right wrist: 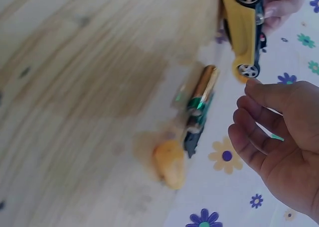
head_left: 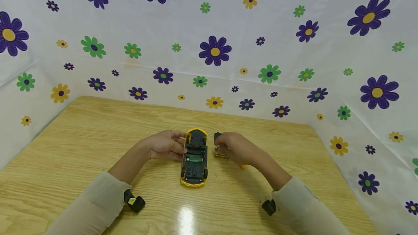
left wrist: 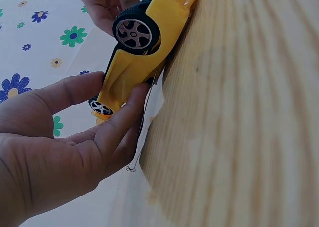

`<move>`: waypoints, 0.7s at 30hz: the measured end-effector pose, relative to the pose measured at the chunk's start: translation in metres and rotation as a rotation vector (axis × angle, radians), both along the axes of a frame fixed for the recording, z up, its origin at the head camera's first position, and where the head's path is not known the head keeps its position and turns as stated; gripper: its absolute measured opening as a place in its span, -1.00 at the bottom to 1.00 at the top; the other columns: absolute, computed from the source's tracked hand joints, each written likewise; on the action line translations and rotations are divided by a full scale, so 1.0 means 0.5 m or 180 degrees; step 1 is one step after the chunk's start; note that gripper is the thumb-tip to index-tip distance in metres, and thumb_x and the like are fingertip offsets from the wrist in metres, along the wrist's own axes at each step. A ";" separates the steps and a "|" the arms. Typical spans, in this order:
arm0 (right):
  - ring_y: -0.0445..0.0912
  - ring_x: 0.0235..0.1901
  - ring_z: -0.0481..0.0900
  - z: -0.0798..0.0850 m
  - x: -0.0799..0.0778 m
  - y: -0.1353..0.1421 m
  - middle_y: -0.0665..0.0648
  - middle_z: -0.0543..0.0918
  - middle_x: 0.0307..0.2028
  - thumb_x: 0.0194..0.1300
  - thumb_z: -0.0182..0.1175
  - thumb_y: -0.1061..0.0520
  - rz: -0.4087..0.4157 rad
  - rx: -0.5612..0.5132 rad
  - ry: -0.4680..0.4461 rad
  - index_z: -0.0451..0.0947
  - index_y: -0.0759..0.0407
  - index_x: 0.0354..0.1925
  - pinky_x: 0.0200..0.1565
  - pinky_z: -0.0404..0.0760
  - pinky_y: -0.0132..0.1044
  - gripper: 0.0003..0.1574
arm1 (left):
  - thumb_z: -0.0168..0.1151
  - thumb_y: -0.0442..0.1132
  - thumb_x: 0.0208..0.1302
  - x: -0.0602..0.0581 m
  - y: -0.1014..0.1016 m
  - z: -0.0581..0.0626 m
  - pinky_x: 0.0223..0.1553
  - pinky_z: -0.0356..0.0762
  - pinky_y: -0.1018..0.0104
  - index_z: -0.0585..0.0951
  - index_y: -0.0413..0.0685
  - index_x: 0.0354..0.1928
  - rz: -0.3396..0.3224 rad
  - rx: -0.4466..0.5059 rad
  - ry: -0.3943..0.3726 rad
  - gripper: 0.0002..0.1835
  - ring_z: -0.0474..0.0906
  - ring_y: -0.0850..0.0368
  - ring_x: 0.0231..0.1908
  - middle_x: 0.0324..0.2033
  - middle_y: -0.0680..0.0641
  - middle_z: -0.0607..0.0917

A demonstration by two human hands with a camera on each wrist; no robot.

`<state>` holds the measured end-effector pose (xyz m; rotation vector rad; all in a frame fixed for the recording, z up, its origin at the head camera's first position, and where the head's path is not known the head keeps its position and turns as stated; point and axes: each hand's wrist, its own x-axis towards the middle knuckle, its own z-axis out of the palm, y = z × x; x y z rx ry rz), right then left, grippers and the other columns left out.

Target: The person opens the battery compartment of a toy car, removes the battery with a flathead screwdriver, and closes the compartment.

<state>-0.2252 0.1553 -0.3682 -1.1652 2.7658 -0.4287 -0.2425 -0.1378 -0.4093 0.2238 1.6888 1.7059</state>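
Observation:
A yellow toy car (head_left: 195, 171) lies upside down on the table, its black underside facing up. One green battery (head_left: 194, 159) sits in its uncovered battery compartment. My left hand (head_left: 166, 145) holds the car by its left side, thumb and fingers on either side of its body in the left wrist view. To the car's right, my right hand (head_left: 237, 148) is over a small black plastic piece (head_left: 217, 136) and gold-and-green batteries (right wrist: 202, 92). In the right wrist view its fingers are loosely bent, with nothing visible between them.
Close to the batteries lies a small yellow-orange object (right wrist: 169, 165), blurred, its kind unclear. The wooden table (head_left: 107, 130) meets a white flowered cloth (head_left: 183, 21) at the back and sides. A thin strand (left wrist: 131, 168) shows below my left fingers.

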 end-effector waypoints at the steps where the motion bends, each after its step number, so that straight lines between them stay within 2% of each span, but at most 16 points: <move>1: -0.16 -0.28 0.58 0.005 0.001 -0.005 0.05 0.70 -0.22 0.46 0.26 0.24 -0.0004 -0.0018 -0.0014 0.69 0.28 0.03 -0.21 0.67 -0.29 -0.77 | 0.20 -0.55 0.36 0.000 0.000 0.000 0.18 0.63 -0.08 -0.07 -0.28 0.61 0.0000 0.0004 -0.0003 -0.09 0.52 -0.29 0.23 0.41 -0.45 0.23; 4: -0.15 -0.26 0.59 0.014 0.004 -0.020 0.04 0.70 -0.21 0.47 0.25 0.21 0.0013 -0.0026 -0.0010 0.69 0.27 0.03 -0.18 0.68 -0.26 -0.77 | 0.20 -0.55 0.36 0.000 0.000 0.001 0.18 0.63 -0.08 -0.06 -0.27 0.62 -0.0001 0.0006 -0.0008 -0.09 0.54 -0.27 0.21 0.39 -0.44 0.26; 9: -0.16 -0.28 0.56 0.021 0.012 -0.050 0.01 0.66 -0.25 0.49 0.23 0.16 0.0102 0.0003 -0.0029 0.69 0.22 0.02 -0.20 0.64 -0.25 -0.77 | 0.21 -0.54 0.36 0.000 -0.001 0.000 0.18 0.64 -0.07 -0.07 -0.28 0.61 0.0009 -0.0017 -0.0004 -0.09 0.50 -0.30 0.25 0.43 -0.45 0.20; 16: -0.17 -0.22 0.56 0.019 0.025 -0.084 0.00 0.67 -0.19 0.49 0.26 0.13 0.0162 0.0081 -0.0137 0.69 0.17 0.02 -0.16 0.63 -0.23 -0.78 | 0.20 -0.53 0.36 0.001 -0.002 0.001 0.17 0.64 -0.07 -0.03 -0.28 0.61 -0.0020 0.0037 -0.0010 -0.12 0.62 -0.18 0.12 0.33 -0.42 0.34; 21: -0.19 -0.25 0.53 0.014 0.031 -0.098 -0.01 0.64 -0.21 0.46 0.28 0.12 0.0240 0.0080 -0.0187 0.70 0.16 0.01 -0.21 0.61 -0.29 -0.78 | 0.21 -0.53 0.36 0.000 -0.003 0.002 0.17 0.65 -0.06 -0.04 -0.28 0.61 -0.0017 0.0027 -0.0015 -0.11 0.63 -0.15 0.10 0.30 -0.40 0.34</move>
